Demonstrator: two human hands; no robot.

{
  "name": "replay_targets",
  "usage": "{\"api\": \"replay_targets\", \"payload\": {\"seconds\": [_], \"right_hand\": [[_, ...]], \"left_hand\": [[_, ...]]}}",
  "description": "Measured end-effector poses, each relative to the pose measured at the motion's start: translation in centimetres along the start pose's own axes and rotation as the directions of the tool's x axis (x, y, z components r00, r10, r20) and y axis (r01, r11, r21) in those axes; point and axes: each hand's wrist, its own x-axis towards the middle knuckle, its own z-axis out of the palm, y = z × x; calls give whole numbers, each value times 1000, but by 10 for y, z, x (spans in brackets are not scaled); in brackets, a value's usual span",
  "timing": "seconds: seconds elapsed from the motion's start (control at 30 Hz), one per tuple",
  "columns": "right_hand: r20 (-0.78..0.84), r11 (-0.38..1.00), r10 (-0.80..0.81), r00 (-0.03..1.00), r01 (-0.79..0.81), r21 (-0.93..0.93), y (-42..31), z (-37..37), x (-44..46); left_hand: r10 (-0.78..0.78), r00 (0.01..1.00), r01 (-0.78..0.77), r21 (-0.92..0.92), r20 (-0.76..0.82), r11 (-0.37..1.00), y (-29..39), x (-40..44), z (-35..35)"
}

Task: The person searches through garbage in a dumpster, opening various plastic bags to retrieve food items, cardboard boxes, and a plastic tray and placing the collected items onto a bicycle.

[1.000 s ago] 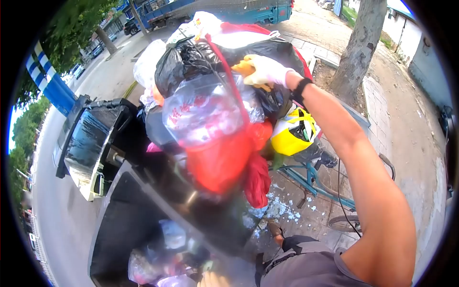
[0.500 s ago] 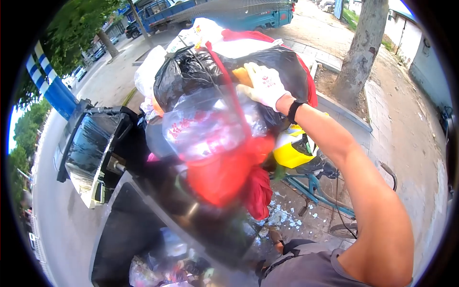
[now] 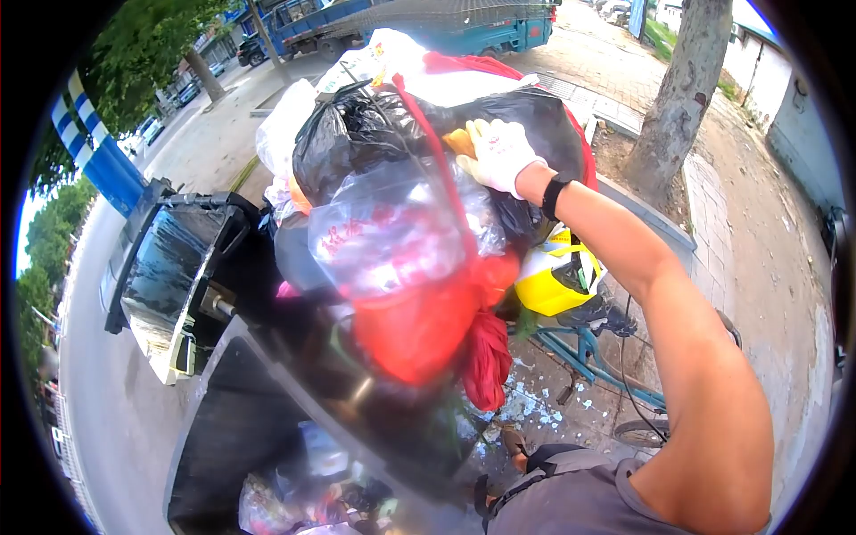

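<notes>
My right hand (image 3: 501, 157), in a pale glove, is at the top of a heap of full bags. Its fingers are curled round a small orange thing (image 3: 459, 143) that I cannot make out. Beneath and behind it lies a black bag (image 3: 535, 116); another black bag (image 3: 343, 147) is to its left. A clear bag with red print (image 3: 383, 236) and a red bag (image 3: 415, 330) hang down the front of the heap. A yellow and white bag (image 3: 555, 283) sits below my wrist. My left hand is out of view.
An open dark bin (image 3: 236, 423) with loose rubbish stands at lower left, its contents partly blurred. Another bin (image 3: 169, 259) is tilted behind it. A teal bicycle frame (image 3: 575, 352) is at right, a tree trunk (image 3: 678, 89) beyond, a blue truck (image 3: 357, 27) behind.
My right hand has moved slightly lower and stays at the orange thing. The left hand's fingertips, seen earlier at the bottom edge over the bin, have left the view.
</notes>
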Motion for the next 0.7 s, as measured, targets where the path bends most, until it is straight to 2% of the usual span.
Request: {"api": "replay_targets", "payload": {"seconds": [0.03,0.13,0.2,0.37,0.5,0.53,0.57,0.6,0.63,0.7], "right_hand": [[3,999,-11,1000,11,-47,3,4,4],[16,999,30,999,-31,18,5,17,15],[12,994,44,999,-45,103,9,28,15],[29,939,98,995,-102,329,8,-5,-11],[-141,940,115,983,-62,334,9,-10,-37],[-226,950,101,969,-27,310,8,-12,-44],[-269,936,158,950,-58,347,-1,-22,-52],[-472,932,63,879,118,343,3,-4,-48],[-483,937,77,872,102,333,-13,-9,-54],[-563,893,-86,822,315,323,-42,-9,-65]], "left_hand": [[-1,1000,1,-3,-3,1000,0,1,0],[5,1000,-5,-17,-28,1000,0,2,-2],[5,999,-6,-25,-35,1000,1,0,-3],[-38,999,36,-45,-37,998,13,6,-15],[-54,998,55,-52,11,997,4,1,-7],[-36,999,34,-102,-16,994,-2,1,4],[-47,998,41,-142,-39,989,-5,-2,11],[-67,998,64,-120,-23,991,1,3,0],[-57,996,51,-96,-66,994,-3,-2,5],[-113,992,100,-211,-51,972,-7,-1,-2]]}}
